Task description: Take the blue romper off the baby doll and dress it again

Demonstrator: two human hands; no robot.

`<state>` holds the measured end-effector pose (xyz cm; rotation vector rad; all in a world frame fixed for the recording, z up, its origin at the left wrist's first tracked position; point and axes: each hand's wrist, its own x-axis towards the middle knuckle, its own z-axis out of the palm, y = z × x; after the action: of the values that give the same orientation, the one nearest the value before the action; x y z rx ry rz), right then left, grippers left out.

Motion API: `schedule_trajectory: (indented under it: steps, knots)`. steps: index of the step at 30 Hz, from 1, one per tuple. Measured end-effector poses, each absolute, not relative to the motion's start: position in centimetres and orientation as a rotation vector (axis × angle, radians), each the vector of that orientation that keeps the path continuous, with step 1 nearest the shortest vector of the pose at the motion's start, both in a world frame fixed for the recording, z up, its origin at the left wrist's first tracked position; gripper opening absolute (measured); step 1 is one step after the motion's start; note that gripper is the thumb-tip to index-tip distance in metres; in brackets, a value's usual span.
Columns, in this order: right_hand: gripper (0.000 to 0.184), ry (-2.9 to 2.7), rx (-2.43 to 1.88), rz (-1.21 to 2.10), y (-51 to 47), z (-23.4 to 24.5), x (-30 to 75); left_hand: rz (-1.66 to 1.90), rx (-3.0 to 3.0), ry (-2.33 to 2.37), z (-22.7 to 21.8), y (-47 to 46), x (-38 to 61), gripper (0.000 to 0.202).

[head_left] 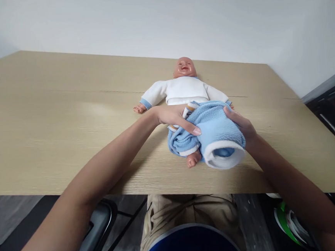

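Note:
A baby doll lies face up on the table, its head toward the wall, in a white top with blue cuffs. Fuzzy light-blue pants are bunched about its legs. One bare foot pokes out of the white-trimmed left cuff; the other pant leg gapes toward me, with no foot showing in its white cuff. My left hand grips the pants near the waist, thumb on top and other fingers hidden. My right hand is closed on the outer side of the same pants, fingers partly hidden behind the cloth.
The light wooden table reaches back to a white wall. Below its front edge are a dark chair at left and a green-and-white round object at right. Dark equipment stands past the right edge.

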<state>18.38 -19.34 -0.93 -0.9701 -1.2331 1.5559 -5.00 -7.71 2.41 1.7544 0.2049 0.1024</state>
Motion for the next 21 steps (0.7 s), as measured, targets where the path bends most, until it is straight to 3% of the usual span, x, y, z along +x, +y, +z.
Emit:
schedule_trajectory:
  steps: [7, 13, 21]
  knots:
    - [0.068, -1.418, -0.916, 1.68, -19.0, -1.5, 20.7, 0.271, 1.589, 0.248, 1.6, -7.6, -4.0, 0.077]
    - [0.089, -1.614, -0.953, 1.668, -18.5, -1.7, 22.4, 0.159, 1.558, 0.225, 0.9, -7.8, -3.5, 0.079]
    - [0.074, -1.695, -0.958, 1.69, -18.5, -1.0, 22.4, 0.16, 1.665, 0.194, -0.1, -7.2, -4.3, 0.102]
